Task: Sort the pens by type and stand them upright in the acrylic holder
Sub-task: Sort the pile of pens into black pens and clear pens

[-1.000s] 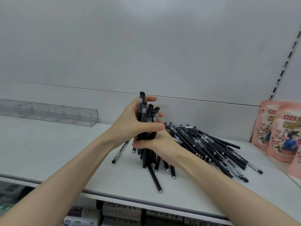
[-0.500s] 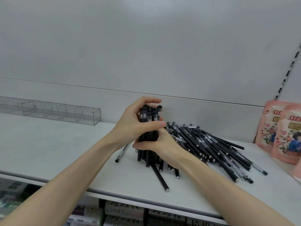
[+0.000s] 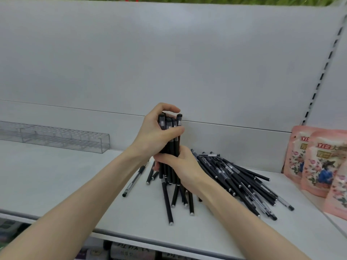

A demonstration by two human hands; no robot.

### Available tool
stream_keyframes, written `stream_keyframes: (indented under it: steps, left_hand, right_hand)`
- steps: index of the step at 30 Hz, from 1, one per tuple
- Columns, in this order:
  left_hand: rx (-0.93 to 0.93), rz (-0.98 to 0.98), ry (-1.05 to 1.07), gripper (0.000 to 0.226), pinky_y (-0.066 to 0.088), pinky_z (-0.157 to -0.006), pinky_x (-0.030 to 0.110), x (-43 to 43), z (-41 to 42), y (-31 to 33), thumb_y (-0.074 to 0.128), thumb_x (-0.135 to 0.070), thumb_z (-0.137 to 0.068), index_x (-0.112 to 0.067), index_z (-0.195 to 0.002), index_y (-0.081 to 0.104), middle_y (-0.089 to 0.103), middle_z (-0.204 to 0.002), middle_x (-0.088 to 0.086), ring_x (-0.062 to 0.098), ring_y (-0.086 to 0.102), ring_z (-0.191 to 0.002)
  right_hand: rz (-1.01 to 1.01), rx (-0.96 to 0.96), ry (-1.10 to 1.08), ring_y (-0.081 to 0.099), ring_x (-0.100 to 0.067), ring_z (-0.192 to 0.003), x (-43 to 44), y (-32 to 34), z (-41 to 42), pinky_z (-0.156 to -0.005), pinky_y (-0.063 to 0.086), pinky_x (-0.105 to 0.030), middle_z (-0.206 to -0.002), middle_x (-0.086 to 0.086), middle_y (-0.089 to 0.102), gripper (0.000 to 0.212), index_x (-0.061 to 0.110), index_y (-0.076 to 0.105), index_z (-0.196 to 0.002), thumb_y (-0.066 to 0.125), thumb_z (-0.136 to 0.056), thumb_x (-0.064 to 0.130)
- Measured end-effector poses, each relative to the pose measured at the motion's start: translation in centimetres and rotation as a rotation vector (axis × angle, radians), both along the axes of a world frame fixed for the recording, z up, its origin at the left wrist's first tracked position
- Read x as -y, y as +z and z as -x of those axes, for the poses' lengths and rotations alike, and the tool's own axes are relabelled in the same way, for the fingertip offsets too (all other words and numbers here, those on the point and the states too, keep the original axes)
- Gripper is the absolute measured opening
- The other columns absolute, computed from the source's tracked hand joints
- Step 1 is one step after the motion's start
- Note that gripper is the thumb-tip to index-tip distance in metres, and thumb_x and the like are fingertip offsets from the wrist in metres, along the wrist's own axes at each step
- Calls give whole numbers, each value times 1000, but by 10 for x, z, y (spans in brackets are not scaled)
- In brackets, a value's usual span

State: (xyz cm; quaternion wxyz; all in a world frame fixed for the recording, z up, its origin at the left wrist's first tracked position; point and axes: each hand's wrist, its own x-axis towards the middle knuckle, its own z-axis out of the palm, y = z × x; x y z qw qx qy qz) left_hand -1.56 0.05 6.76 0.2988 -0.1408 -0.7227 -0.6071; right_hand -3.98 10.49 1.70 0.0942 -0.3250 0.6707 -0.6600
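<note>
Grey shelf [image 3: 56, 184], with two hands clasping an upright bundle of black pens [image 3: 174, 147].

Against the back panel at the far left lies the long clear acrylic holder [image 3: 62, 139], well apart from the hands. Pink printed pouches [image 3: 315, 162] lean at the right edge. A loose pile of pens [image 3: 234, 177] sprawls on the shelf just right of the hands. The left hand [image 3: 152, 136] curls round the bundle's upper part, fingers arched over the caps; the right hand [image 3: 185, 166] grips it lower down. A few black pens [image 3: 169, 203] lie beneath the bundle, and one clear-barrelled pen [image 3: 134, 180] lies just to its left.
</note>
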Motion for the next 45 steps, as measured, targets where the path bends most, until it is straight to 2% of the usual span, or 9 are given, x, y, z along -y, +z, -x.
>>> stream_keyframes:
  steps: [5,9,16,22,25,32,35,41,45]
  left_hand:
    - [201,-138,-215,60,53,-87,30,12,4,4,76,-11,-65,-19,-120,55,73,-94,7,20,69,-92]
    - [312,-203,-419,39,56,-77,27,19,-3,3,65,-11,-71,-11,-109,60,72,-84,2,17,69,-83]
    - [204,-209,-254,12,55,-66,29,45,-38,9,66,-1,-80,-7,-87,60,62,-71,5,17,65,-69]
    - [116,-97,-126,18,53,-66,26,105,-87,8,72,-5,-78,-5,-91,59,60,-74,8,19,63,-68]
    - [121,-125,-105,30,53,-65,28,150,-119,2,78,-12,-69,-6,-91,58,61,-72,7,19,64,-68]
    - [191,-180,-264,19,56,-82,32,266,-182,-6,68,-19,-75,-10,-92,67,72,-90,6,21,69,-95]
    - [241,-179,-331,19,55,-79,29,312,-190,-5,64,-14,-81,-7,-99,63,71,-92,7,20,67,-94]
    - [215,54,-100,15,50,-75,31,396,-181,-1,65,-21,-87,-7,-83,66,67,-79,3,18,65,-78]
    - [241,105,-51,23,49,-58,20,452,-164,-4,61,-24,-90,-1,-90,63,67,-81,6,17,65,-74]
  right_hand:
    - [-9,-6,82,55,-20,-58,-5,5,4,-62,48,-30,-62,-5,57,9,7,54,-84,62,-88,9]
    - [3,101,245,51,-20,-59,-3,5,1,-61,47,-31,-64,-5,53,11,9,55,-80,64,-87,10]
    - [-4,82,188,56,-17,-57,26,15,-33,-58,49,-27,-64,-3,61,9,5,59,-85,68,-85,8]
    - [41,2,195,62,-19,-62,88,7,-80,-65,55,-28,-70,-5,63,8,5,57,-90,62,-90,11]
    - [27,-13,225,56,-20,-56,134,2,-111,-58,50,-27,-64,-6,57,12,6,53,-83,59,-92,12]
    - [67,20,293,50,-20,-53,243,-6,-168,-55,47,-29,-62,-9,53,23,8,54,-71,59,-93,13]
    - [61,39,323,50,-17,-51,283,2,-175,-54,47,-26,-59,-5,54,23,4,53,-74,58,-94,15]
    - [37,9,344,51,-19,-58,373,4,-161,-60,47,-29,-69,-9,54,20,8,54,-78,57,-94,17]
    - [70,38,315,52,-17,-57,432,-4,-143,-58,48,-29,-70,-7,57,14,8,53,-84,58,-93,17]
